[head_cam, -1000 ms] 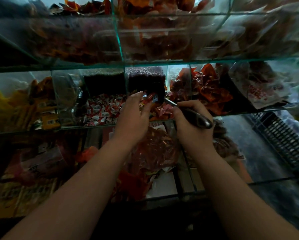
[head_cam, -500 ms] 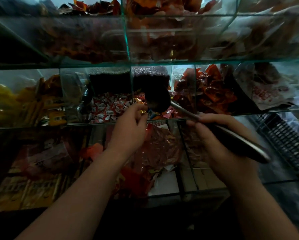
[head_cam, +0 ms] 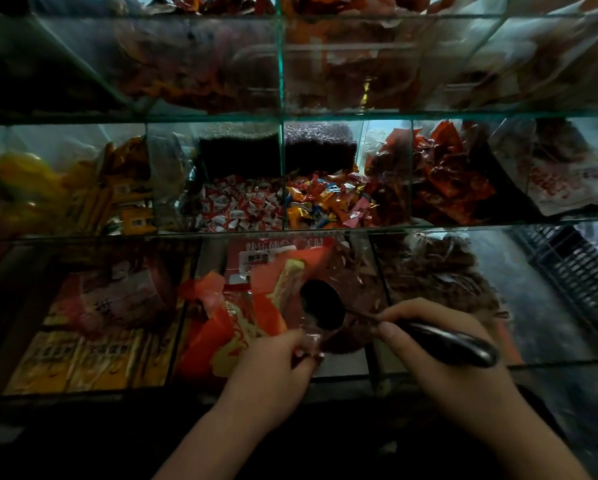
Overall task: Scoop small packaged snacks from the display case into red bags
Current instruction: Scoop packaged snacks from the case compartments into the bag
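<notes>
Left hand [head_cam: 273, 365] is pinched shut on the near edge of the red bag [head_cam: 266, 306], holding its mouth up and open in front of the bottom shelf of the glass display case [head_cam: 280, 116]. Right hand [head_cam: 443, 351] is closed around the dark handle of the scoop [head_cam: 325, 310]; handle runs out to the right past the knuckles, the round bowl sits at the bag's mouth, just beside the left fingertips. Can't tell what's in the bowl, too dark.

Bag has a clear front panel with red and yellow print; contents not readable through the glare.

Snacks: the mixed-colour wrapped candies [head_cam: 328, 202] are in the middle-shelf compartment right above the bag, orange, blue, pink and gold wrappers. Next compartment left holds red-and-white wrapped candies [head_cam: 242, 206]. Right of the mixed ones, a compartment of crumpled red packets [head_cam: 446, 181]. Far left of that shelf has yellow and orange packs [head_cam: 83, 195].

Bottom shelf: flat orange boxed packs [head_cam: 83, 358] at left, brown shredded stuff [head_cam: 443, 271] at right behind the right hand. Top shelf is blurred, mostly orange-red packaging.

Dark crate [head_cam: 578, 271] at far right, outside the case.
</notes>
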The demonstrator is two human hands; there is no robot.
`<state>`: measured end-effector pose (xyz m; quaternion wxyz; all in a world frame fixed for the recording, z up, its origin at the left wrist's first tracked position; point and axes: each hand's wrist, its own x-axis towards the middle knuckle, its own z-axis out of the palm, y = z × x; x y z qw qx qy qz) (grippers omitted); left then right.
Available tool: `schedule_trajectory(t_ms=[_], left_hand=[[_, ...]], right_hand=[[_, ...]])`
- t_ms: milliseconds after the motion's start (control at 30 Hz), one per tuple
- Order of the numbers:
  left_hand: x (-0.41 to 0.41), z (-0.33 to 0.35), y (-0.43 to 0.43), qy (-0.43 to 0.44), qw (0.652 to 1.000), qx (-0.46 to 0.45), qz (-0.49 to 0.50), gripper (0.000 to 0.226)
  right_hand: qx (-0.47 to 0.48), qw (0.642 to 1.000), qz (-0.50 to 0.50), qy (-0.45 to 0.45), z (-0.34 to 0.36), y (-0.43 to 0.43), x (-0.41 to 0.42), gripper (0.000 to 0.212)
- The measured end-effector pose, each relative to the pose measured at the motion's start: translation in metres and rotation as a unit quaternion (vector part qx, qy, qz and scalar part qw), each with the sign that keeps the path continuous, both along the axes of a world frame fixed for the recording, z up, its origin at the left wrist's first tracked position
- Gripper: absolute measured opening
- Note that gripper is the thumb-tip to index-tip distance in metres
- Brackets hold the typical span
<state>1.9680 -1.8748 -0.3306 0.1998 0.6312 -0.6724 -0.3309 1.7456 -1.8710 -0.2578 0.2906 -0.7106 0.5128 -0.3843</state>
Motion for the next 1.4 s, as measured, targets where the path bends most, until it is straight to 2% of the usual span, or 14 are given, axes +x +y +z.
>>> schedule_trajectory(t_ms=[100, 200, 300, 367, 433, 567, 700, 833, 900, 1000, 1067, 1167, 1400], left_hand=[[0.02, 0.003, -0.004, -0.036, 0.997, -0.028, -0.064, 0.017], [0.042, 0.017, -0.025, -0.072, 0.985, -0.094, -0.122, 0.019], [0.045, 0.019, -0.032, -0.129, 0.965, -0.104, -0.203, 0.024], [0.043, 0.009, -0.024, -0.12, 0.96, -0.104, -0.23, 0.031], [0.043, -0.006, -0.011, -0.082, 0.969, -0.088, -0.214, 0.027], [0.048, -0.029, 0.007, -0.023, 0.989, -0.103, -0.106, 0.013], [0.04, -0.027, 0.009, -0.003, 0.986, -0.128, -0.103, 0.005], [0.038, -0.031, 0.008, 0.001, 0.99, -0.116, -0.085, 0.021], [0.036, -0.032, 0.01, 0.002, 0.99, -0.119, -0.071, 0.02], [0.032, -0.032, 0.012, 0.017, 0.991, -0.121, -0.063, 0.018], [0.031, -0.033, 0.014, 0.022, 0.991, -0.119, -0.065, 0.017], [0.029, -0.034, 0.014, 0.015, 0.991, -0.118, -0.059, 0.014], [0.029, -0.03, 0.012, 0.044, 0.992, -0.114, -0.033, 0.008]], right_hand=[[0.017, 0.999, -0.006, 0.042, -0.012, -0.007, -0.002, 0.005], [0.033, 0.998, -0.052, 0.033, -0.021, -0.011, -0.002, 0.009], [0.085, 0.992, -0.092, 0.002, -0.03, -0.011, 0.004, 0.016], [0.124, 0.987, -0.105, 0.002, -0.035, -0.011, 0.012, 0.019], [0.144, 0.985, -0.096, -0.007, -0.044, -0.01, 0.02, 0.019], [0.152, 0.984, -0.088, -0.019, -0.071, -0.012, 0.032, 0.019], [0.17, 0.98, -0.107, 0.002, -0.092, -0.019, 0.038, 0.016], [0.179, 0.967, -0.177, 0.036, -0.102, -0.023, 0.04, 0.01], [0.181, 0.964, -0.19, 0.049, -0.105, -0.022, 0.041, 0.011], [0.224, 0.958, -0.177, 0.023, -0.108, -0.023, 0.044, 0.024], [0.231, 0.955, -0.186, 0.014, -0.111, -0.027, 0.047, 0.024], [0.207, 0.956, -0.2, -0.048, -0.111, -0.031, 0.055, 0.008], [0.215, 0.909, -0.285, -0.217, -0.1, -0.01, 0.071, 0.012]])
